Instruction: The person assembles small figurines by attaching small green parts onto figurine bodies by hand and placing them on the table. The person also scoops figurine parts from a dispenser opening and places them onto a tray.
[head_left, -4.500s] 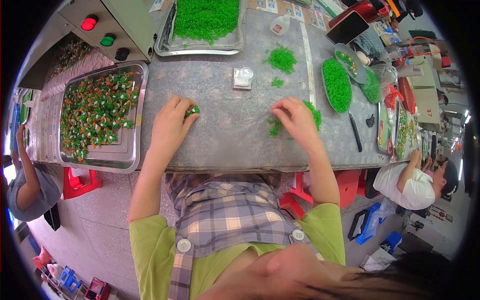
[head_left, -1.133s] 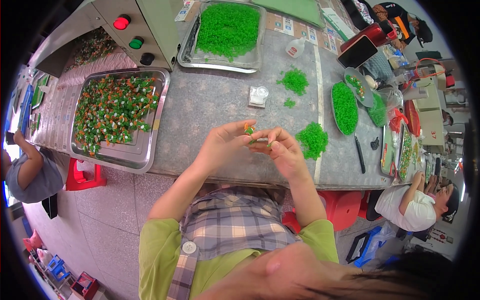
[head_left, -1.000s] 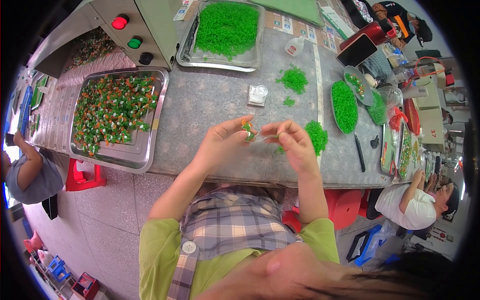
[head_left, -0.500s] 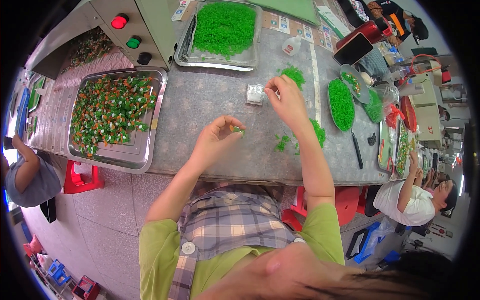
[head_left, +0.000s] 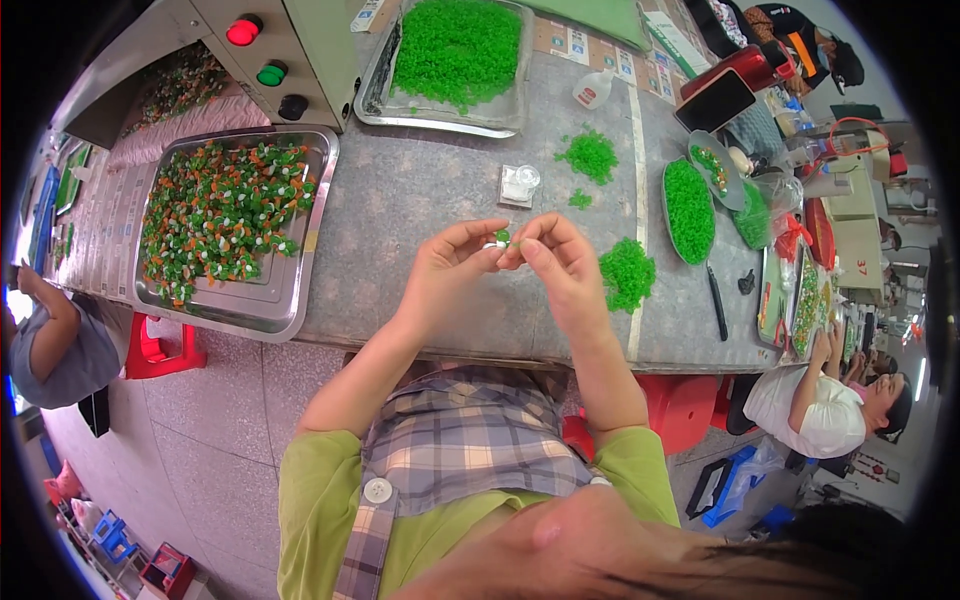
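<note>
Back from its reach across the grey table (head_left: 420,200), my right hand (head_left: 555,260) joins my left hand (head_left: 450,265); both hands pinch one small green plastic piece (head_left: 502,237) together.

Both bare forearms reach forward and converge. The left hand (head_left: 450,265) and right hand (head_left: 560,262) meet fingertip to fingertip, fingers curled in a pinch.

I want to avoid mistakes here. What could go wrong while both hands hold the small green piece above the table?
The small green piece is pinched only at the fingertips of the left hand and right hand, so it might slip and drop. It could land in the loose green pile nearby and be hard to find.
</note>
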